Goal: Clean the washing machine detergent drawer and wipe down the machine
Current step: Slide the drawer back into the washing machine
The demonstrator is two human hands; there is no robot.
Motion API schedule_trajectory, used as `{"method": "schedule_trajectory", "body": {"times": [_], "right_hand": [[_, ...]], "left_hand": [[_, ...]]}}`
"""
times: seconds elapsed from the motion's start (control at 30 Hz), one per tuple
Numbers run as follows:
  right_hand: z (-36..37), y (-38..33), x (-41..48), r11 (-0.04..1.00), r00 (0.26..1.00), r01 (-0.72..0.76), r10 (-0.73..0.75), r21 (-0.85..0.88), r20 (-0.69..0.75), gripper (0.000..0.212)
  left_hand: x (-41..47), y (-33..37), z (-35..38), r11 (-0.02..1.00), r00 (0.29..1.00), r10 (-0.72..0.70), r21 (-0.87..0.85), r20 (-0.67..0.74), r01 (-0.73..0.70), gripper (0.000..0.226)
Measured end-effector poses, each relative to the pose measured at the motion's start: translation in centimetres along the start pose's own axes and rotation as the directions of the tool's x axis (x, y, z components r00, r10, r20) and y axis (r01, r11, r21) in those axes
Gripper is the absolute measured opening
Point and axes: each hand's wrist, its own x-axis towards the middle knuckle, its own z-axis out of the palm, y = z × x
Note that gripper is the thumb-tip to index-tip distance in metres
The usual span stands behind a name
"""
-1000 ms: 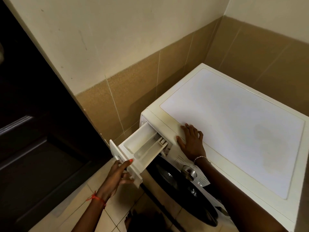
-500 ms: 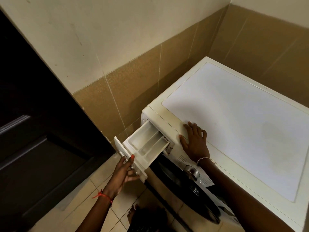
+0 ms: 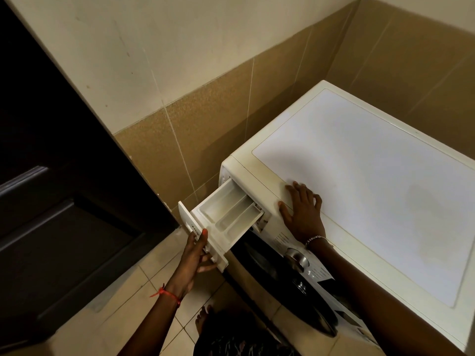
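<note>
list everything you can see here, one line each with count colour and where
washer: 1, white, in the tiled corner
drawer: 1, white, pulled out of washer's front
dial: 1, silver, washer front panel
porthole: 1, dark, washer front below drawer
door: 1, dark brown, left
wall tiles: several, tan, lower walls
floor tiles: several, beige, below
left hand: 1, red thread at wrist, grips drawer front
right hand: 1, bracelet at wrist, flat on washer top
foot: 1, bare, on floor tiles

drawer front (image 3: 187, 219): partial "whi"; panel print (image 3: 282, 238) unreadable.
</note>
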Motion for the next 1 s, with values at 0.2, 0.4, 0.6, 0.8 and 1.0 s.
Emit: {"method": "schedule_trajectory", "body": {"times": [0.2,0.4,0.6,0.8,1.0], "right_hand": [[-0.1,-0.1,-0.1,1.000,1.000,-0.003,0.003,-0.004,0.002,0.069],[-0.1,0.1,0.0,1.000,1.000,-0.003,0.003,-0.001,0.016,0.065],[0.2,0.4,0.1,1.000,1.000,0.019,-0.019,0.014,0.021,0.065],[0.2,0.5,0.2,0.999,1.000,0.011,-0.012,0.041,0.022,0.066],[0.3,0.4,0.1,0.999,1.000,0.007,-0.008,0.039,0.017,0.066]], "left_hand": [[2.0,0.9,3.3,0.999,0.998,-0.022,-0.030,-0.052,0.021,0.041],[4.5,2.4,6.4,0.998,0.998,-0.036,-0.056,0.057,0.039,0.047],[6.4,3.8,8.8,0.985,0.988,-0.066,-0.152,0.138,0.087,0.052],[7.6,4.4,10.2,0.977,0.986,-0.073,-0.185,0.151,0.101,0.049],[7.6,4.3,10.4,0.966,0.990,-0.092,-0.233,0.110,0.116,0.044]]}}
